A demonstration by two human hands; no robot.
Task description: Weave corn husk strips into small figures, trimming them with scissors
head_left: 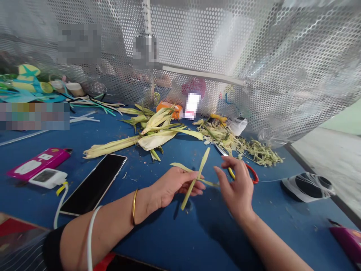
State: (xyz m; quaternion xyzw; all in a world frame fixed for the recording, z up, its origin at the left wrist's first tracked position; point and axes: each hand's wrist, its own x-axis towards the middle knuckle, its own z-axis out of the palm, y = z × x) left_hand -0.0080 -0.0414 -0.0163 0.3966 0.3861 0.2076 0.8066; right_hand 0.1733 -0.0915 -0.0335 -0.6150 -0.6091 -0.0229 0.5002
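Two narrow pale-green corn husk strips [204, 160] cross each other, pinched at the crossing between the thumb and fingers of my left hand [172, 184]. One strip stands steeply slanted and the other runs sideways, its right end reaching toward my right hand [239, 188]. That hand hovers just right of the strips, thumb and fingers apart, with nothing visible in it. Scissors [255, 174] with red and yellow handles lie behind my right hand, which hides part of them. Beyond my hands rests a pile of corn husks [158, 139].
A heap of husk scraps [225, 137] lies at the back right, with a black spool of thread [307, 187] nearer the right edge. At left are a dark phone [94, 184] and a magenta device [42, 163]. A perforated screen [197, 45] stands behind the blue table [169, 241].
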